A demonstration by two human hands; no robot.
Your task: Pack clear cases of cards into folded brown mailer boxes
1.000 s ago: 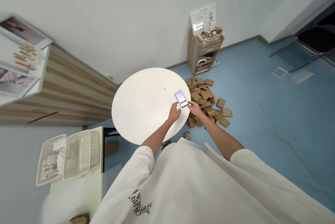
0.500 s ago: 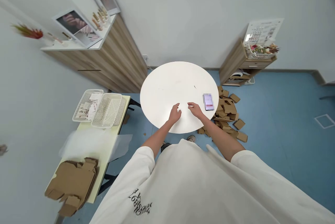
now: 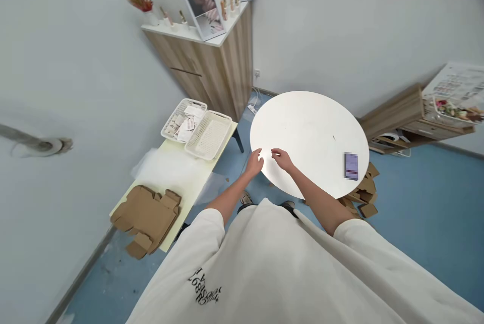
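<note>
My left hand [image 3: 254, 162] and my right hand [image 3: 281, 159] hover close together over the near left edge of a round white table [image 3: 302, 132]. Both hold nothing, and their fingers are loosely spread. A phone [image 3: 351, 165] lies flat on the table's right side, well away from both hands. To my left stands a pale yellow table [image 3: 177, 182] carrying a stack of flattened cardboard boxes [image 3: 145, 215] and two white mesh baskets [image 3: 196, 127].
A wooden cabinet [image 3: 212, 66] with pictures and small bottles stands at the back left. A low wooden shelf unit [image 3: 412, 117] is at the right. Loose cardboard boxes [image 3: 365, 198] lie on the blue floor beside the round table.
Both hands have let go of the phone, which now lies on the table to the right. My view has turned left, bringing the yellow table and cardboard stack into sight.
</note>
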